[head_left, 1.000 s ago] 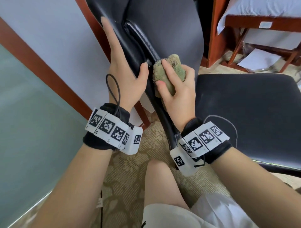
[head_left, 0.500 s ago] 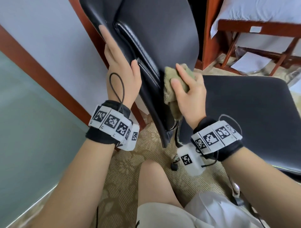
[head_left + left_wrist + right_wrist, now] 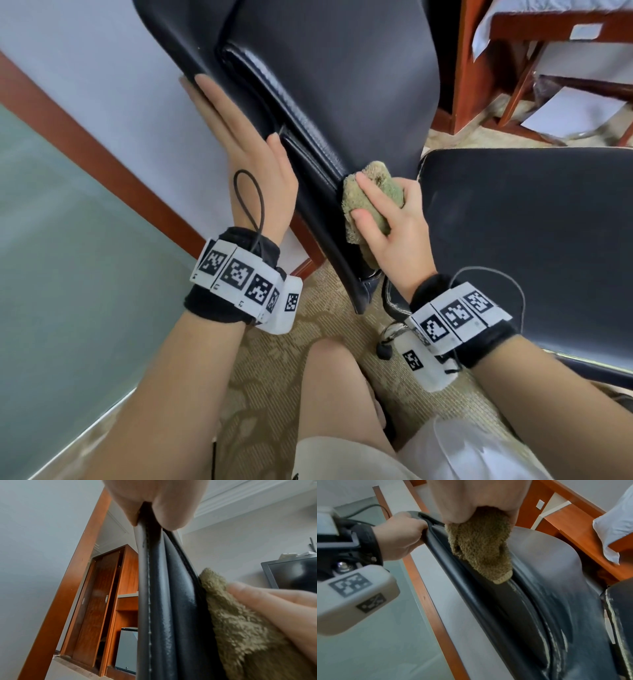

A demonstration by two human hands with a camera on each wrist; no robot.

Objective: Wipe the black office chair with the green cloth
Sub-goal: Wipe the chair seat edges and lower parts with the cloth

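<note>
A: Head view, centre of the frame: the black office chair [image 3: 342, 85] shows its backrest tilted, top toward the upper left, and its seat fills the right side.

B: And the left hand [image 3: 250, 161]?

A: Left of centre, clamped on the backrest's edge. Fingers lie straight along the far side, thumb hooked over the near side, so the edge is pinched between them. The left wrist view shows it at the top: thumb and fingers squeezing the stitched black rim.

B: Where's the green cloth [image 3: 370, 202]?

A: Just right of centre, bunched into a wad in the right hand [image 3: 394, 222]. Fingers curl round it, fingertips on top, and the wad is pressed against the lower part of the backrest, just beside the padded ridge. In the right wrist view it hangs from the top centre, its lower corner touching the groove between the rim and the back panel.

B: Anything around them?

A: A wall with a red-brown wooden strip [image 3: 113, 164] at the left, patterned carpet [image 3: 274, 377] at the bottom centre, wooden furniture [image 3: 469, 61] at the upper right. The person's bare knee [image 3: 329, 383] sits at the bottom centre, below the chair.
</note>
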